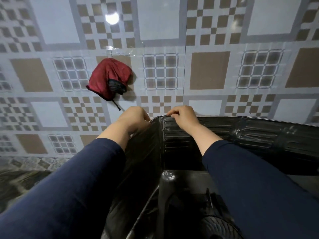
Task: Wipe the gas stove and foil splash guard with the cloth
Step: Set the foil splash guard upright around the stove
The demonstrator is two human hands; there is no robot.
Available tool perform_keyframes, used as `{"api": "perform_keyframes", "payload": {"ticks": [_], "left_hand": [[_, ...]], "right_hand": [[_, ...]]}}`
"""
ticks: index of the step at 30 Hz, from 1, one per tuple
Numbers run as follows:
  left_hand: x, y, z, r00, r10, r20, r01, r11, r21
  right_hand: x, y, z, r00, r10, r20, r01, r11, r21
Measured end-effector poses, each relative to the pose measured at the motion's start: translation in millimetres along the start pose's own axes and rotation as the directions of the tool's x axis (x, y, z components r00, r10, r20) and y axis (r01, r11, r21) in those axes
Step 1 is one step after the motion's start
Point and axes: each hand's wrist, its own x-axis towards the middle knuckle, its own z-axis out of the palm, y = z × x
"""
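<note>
Ok, I'm looking down over both arms, dark blue sleeves filling the lower frame. Left hand at frame center, fingers curled over the top edge of the foil splash guard at its left panel, gripping the rim. Right hand just right of it, fingertips pinching the top edge of the back panel near the corner fold. Guard looks dark and shiny w/ embossed ribs, runs from center out to the right edge of frame, standing upright against the tiled wall. Gas stove sits inside the guard, bottom center, black, burner ring partly visible at the bottom edge betw. my arms. Can't see any cloth in either hand. Red pouch w/ a black cord hangs on the wall, upper left of center, under a strip of clear tape.
</note>
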Motion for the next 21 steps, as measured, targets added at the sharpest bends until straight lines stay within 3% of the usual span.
{"api": "perform_keyframes", "payload": {"ticks": [8, 21], "left_hand": [[-5.5, 12.3, -3.9, 0.988, -0.107, 0.108, 0.130, 0.965, -0.230], [-5.9, 34.6, 22.7, 0.985, -0.109, 0.132, 0.148, 0.930, -0.337]], "right_hand": [[5.1, -7.4, -2.7, 0.999, 0.015, 0.043, -0.015, 1.000, -0.006], [-2.2, 11.9, -19.8, 1.000, 0.019, -0.002, -0.019, 0.997, -0.072]]}}
